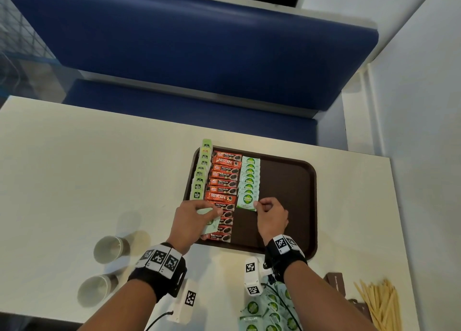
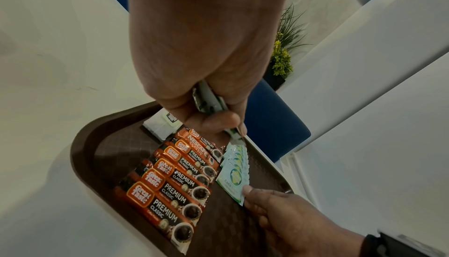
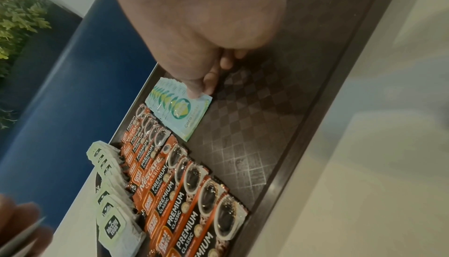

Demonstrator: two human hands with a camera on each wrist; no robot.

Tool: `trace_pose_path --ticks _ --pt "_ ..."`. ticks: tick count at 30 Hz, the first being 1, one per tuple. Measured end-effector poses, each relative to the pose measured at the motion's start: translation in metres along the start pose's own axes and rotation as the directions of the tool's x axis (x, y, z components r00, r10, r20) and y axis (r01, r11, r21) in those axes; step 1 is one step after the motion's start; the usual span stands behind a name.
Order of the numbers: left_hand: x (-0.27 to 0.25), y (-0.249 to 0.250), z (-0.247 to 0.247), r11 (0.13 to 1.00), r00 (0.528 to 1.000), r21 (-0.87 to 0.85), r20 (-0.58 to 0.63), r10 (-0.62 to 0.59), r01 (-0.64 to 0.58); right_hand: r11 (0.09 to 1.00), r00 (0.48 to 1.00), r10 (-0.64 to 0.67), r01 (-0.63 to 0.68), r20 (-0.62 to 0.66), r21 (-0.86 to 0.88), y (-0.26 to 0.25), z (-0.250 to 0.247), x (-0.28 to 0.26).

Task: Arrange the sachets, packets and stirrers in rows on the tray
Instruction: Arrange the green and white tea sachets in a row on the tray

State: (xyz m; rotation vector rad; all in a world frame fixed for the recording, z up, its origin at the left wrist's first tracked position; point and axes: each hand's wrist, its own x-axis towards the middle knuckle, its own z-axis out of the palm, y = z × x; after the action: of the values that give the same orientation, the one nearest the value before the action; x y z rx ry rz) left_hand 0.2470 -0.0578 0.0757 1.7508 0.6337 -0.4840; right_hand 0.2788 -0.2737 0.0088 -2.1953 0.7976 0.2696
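Note:
A brown tray [image 1: 289, 181] holds three rows: pale green tea bags [image 1: 199, 173] at the left, orange coffee packets [image 1: 222, 181] in the middle, and green-white coco sugar sachets [image 1: 249, 178] to their right. My right hand [image 1: 259, 207] pinches the near right corner of the nearest coco sachet [image 3: 187, 115], which lies at the near end of that row. My left hand [image 1: 212, 212] hovers over the coffee packets [image 2: 170, 190] and grips a small stack of coco sachets [image 2: 209, 100]. Wooden stirrers [image 1: 379, 303] lie on the table at the near right.
A heap of loose coco sachets [image 1: 264, 310] sits near the table's front edge, by brown packets [image 1: 336, 283]. Two paper cups [image 1: 109, 249] stand at the near left. A blue bench [image 1: 199, 56] runs behind the table. The tray's right half is bare.

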Motion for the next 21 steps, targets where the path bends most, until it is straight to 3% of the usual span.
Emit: trace_pose_path --ticks 4,7,10,13,15,18,21 --pt "0.000 0.003 0.002 0.998 1.000 -0.058 0.003 -0.006 0.006 1.000 1.000 0.000 0.000 -0.023 0.027 0.001 -0.002 -0.002" --pt "-0.001 0.009 0.007 0.989 0.998 -0.140 0.055 -0.029 0.036 0.988 0.999 -0.039 0.041 -0.018 0.149 -0.001 -0.008 -0.011" --pt "-0.003 0.021 0.017 0.959 0.984 -0.269 0.172 -0.043 0.089 0.942 0.982 -0.084 0.023 0.169 0.334 -0.015 -0.029 -0.031" --pt "-0.008 0.034 0.025 0.937 0.963 -0.348 0.265 0.052 0.045 0.906 0.848 -0.159 -0.078 0.505 0.415 -0.030 -0.054 -0.051" --pt "-0.012 0.040 0.030 0.941 0.953 -0.330 0.257 0.164 -0.073 0.880 0.778 -0.206 -0.118 0.593 0.461 -0.036 -0.066 -0.059" --pt "-0.013 0.044 0.035 0.936 0.950 -0.296 0.188 0.251 -0.189 0.840 0.799 -0.202 -0.156 0.567 0.520 -0.040 -0.078 -0.061" --pt "-0.014 0.047 0.039 0.935 0.965 -0.307 0.132 0.225 -0.176 0.811 0.844 -0.171 -0.172 0.508 0.559 -0.042 -0.083 -0.058"
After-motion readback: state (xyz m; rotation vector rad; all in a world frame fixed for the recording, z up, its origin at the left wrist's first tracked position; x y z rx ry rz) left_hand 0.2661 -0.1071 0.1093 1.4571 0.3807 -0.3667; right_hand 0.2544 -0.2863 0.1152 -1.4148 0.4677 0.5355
